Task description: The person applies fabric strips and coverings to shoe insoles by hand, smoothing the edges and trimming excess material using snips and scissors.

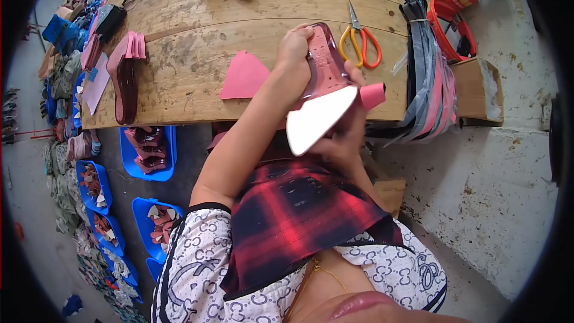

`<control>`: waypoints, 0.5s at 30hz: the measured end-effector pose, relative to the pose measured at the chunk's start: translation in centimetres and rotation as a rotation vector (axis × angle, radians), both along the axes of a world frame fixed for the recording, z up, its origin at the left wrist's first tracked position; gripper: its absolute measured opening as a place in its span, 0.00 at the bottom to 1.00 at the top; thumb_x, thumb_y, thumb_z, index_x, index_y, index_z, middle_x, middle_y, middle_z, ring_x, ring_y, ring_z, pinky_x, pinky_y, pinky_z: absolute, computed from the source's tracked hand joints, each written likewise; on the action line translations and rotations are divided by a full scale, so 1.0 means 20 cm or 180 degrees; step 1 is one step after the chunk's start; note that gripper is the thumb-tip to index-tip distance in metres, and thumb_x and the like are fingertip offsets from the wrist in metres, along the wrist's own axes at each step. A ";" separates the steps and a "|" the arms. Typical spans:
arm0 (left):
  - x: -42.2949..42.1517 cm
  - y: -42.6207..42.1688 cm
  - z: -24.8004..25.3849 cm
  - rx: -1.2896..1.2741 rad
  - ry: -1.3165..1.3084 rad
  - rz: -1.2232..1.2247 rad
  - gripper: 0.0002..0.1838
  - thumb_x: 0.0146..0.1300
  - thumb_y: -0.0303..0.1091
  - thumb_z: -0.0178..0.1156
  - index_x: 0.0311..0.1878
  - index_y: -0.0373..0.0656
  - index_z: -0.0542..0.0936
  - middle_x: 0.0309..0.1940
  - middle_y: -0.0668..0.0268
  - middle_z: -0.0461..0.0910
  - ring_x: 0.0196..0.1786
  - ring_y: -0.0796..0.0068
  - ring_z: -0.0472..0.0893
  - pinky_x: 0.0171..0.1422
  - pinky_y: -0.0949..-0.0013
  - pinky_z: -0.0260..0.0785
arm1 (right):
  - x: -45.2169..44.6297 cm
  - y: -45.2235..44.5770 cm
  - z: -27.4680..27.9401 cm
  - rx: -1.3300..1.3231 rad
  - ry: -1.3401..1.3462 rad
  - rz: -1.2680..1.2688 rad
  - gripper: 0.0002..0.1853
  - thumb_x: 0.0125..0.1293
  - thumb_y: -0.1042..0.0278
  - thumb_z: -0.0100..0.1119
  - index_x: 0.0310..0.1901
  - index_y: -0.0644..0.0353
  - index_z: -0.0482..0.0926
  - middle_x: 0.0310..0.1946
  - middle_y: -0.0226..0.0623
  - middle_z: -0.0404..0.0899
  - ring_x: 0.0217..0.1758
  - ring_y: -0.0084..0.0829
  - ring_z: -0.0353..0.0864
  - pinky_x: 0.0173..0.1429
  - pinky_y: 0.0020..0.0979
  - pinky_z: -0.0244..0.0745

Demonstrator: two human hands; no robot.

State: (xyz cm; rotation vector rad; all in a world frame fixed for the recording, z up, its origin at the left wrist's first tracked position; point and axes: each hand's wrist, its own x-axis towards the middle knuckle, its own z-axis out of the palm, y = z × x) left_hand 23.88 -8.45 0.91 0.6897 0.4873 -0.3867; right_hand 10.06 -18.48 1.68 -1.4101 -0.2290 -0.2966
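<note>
My left hand point(293, 52) is closed around the heel end of a dark red shoe last point(326, 63), held over the table's front edge. The last has a pinkish sole side dotted with small marks and a white toe piece point(317, 116). My right hand point(344, 143) grips the last near its toe from the right and below, partly hidden behind it. A short pink roll-like piece point(373, 96) sticks out beside the right fingers; I cannot tell whether it is held. Left of the last, a pink cut sheet point(244, 76) lies flat on the wooden table point(197, 30).
Scissors point(360, 42) with orange and yellow handles lie right of my hands. Plastic-wrapped strips point(421, 78) hang over the right edge beside a red basket point(448, 27) and cardboard box point(478, 90). Another last point(125, 87) lies left. Blue bins point(170, 173) stand on the floor.
</note>
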 end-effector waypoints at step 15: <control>-0.23 0.18 0.58 0.4075 -0.3180 -0.2709 0.43 0.36 0.44 0.80 0.60 0.40 0.76 0.45 0.60 0.78 0.52 0.64 0.78 0.60 0.65 0.68 | 0.40 -0.41 0.25 0.1335 0.0567 0.0297 0.31 0.63 0.57 0.63 0.63 0.65 0.67 0.49 0.38 0.77 0.44 0.20 0.77 0.41 0.22 0.73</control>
